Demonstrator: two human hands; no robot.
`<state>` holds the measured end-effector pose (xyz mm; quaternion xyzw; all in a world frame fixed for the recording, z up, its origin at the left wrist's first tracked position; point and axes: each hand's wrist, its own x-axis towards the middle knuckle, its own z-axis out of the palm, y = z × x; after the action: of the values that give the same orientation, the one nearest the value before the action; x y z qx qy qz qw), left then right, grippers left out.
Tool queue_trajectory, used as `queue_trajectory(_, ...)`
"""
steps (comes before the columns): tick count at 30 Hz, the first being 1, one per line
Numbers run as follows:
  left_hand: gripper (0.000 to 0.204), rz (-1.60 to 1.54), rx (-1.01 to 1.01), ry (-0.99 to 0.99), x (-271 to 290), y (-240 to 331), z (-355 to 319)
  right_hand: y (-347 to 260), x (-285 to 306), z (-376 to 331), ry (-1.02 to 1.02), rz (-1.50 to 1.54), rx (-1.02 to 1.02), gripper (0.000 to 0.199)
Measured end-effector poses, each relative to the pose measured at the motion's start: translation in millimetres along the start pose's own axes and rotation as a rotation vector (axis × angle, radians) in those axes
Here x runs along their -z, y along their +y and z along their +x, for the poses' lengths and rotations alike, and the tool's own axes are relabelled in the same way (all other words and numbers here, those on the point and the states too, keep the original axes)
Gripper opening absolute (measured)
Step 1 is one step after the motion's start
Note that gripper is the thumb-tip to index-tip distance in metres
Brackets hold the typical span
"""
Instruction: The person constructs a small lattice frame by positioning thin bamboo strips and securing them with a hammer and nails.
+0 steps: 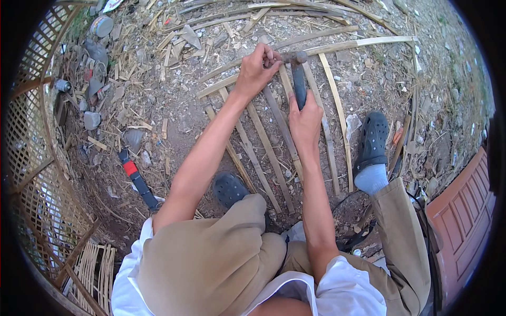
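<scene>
currently the hammer (298, 79) has a dark blue-grey handle and a dull metal head, upright over pale bamboo slats (274, 152) laid as a lattice on bare dirt. right hand (304, 122) is wrapped closed around the handle's lower end. left hand (256, 68) is pinched shut at the top crosswise slat (316, 50), beside the hammer head; whatever it pinches is too small to make out. grey pot (101, 26) at upper left, contents unclear. woven fence panel (31, 158) cut off at left.
</scene>
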<state>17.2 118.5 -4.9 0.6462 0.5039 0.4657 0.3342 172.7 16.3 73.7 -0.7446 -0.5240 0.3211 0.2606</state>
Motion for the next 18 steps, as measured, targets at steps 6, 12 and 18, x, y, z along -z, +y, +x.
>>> queue_trajectory(6, 0.039, 0.006, 0.05, -0.017, 0.6, 1.7, -0.7, -0.5, 2.6, -3.1, -0.035, -0.02, -0.061, 0.032)
queue_trajectory(12, 0.037, -0.028, 0.034, 0.019, -0.3, 0.8, -0.2, 1.8, -0.5, -5.0, -0.014, -0.023, -0.034, 0.03)
queue_trajectory(18, 0.039, -0.017, 0.067, 0.009, 1.0, 4.6, 0.4, -7.8, 4.8, -1.6, 0.005, -0.04, 0.014, 0.029)
